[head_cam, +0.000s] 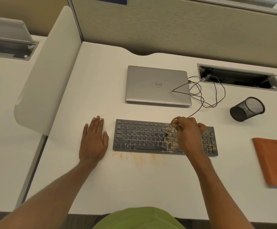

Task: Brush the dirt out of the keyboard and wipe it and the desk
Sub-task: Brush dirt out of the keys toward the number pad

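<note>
A dark grey keyboard (144, 136) lies on the white desk (134, 187), with tan dirt (171, 143) scattered over its right half. More dirt crumbs (137, 158) lie on the desk just in front of the keyboard. My right hand (188, 131) grips a small brush (171, 128), blurred, with its bristles down on the keys near the dirt. My left hand (93, 139) rests flat on the desk left of the keyboard, fingers straight. An orange cloth (273, 161) lies folded at the right edge.
A shut silver laptop (157, 85) sits behind the keyboard, with black cables (207, 93) looping to a cable slot (237, 78). A black mesh cup (247, 109) lies on its side at the right. A white divider panel (48, 76) stands on the left.
</note>
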`<state>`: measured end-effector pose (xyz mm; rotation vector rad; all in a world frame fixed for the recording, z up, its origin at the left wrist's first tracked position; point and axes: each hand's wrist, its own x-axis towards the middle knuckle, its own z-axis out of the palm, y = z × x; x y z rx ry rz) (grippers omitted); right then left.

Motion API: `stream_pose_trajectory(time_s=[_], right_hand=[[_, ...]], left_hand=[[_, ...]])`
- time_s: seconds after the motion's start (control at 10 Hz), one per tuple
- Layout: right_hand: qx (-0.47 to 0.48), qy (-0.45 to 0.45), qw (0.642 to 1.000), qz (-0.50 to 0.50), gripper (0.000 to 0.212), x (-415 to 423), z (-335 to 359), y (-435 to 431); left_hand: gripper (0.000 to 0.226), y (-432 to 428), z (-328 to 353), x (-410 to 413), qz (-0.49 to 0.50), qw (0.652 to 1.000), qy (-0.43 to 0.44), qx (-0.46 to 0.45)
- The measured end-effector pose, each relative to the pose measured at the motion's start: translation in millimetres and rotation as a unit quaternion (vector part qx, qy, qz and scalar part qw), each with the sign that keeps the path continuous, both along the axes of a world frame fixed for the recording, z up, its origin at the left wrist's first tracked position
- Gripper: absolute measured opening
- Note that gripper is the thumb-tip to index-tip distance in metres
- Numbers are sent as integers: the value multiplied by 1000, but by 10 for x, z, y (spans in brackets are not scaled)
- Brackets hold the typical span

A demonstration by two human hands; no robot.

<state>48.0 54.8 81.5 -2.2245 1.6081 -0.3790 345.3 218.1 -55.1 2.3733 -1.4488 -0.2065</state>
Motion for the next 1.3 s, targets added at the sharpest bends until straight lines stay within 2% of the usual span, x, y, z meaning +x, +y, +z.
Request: stream_pose_trajectory(time_s=[0.2,0.3,0.4,0.5,0.6,0.7,0.8,0.9,1.0,1.1,1.2,1.3], right_hand=[[-10,-85,996,-18,21,172,106,-43],[10,-51,998,22,21,249,78,-90],[-11,11,1000,-1,32,191,3,-125],[-40,25,997,-59,36,120,9,-144],[-24,-37,996,-76,29,157,79,-147],[11,-49,997,-52,22,247,95,-152],[4,-16,999,-42,29,214,18,-152],[-35,20,994,-98,38,105,-18,-150],[-46,-7,990,-136,30,103,31,-161],[-9,-49,990,-132,23,189,32,-179],[5,-9,991,-133,30,176,-68,-187],[-36,46,983,-173,30,147,-45,-162]], left_hand=[[64,-2,0,-1,2,1000,2,0],[64,10,-1,0,2,1000,2,0],[64,10,-4,-1,1,1000,1,-2],[63,6,-8,-2,0,1000,-1,-6],[62,6,-7,2,-2,1000,-5,-9],[62,12,-10,7,-3,1000,-4,-9],[62,13,-7,2,-3,1000,-4,-11],[63,6,1,2,-3,1000,-2,-12],[63,6,-3,2,-4,1000,-3,-9],[63,8,-7,8,-3,1000,-4,-8],[63,6,-4,1,-2,1000,-2,-8],[63,10,-4,6,-2,1000,-3,-9]])
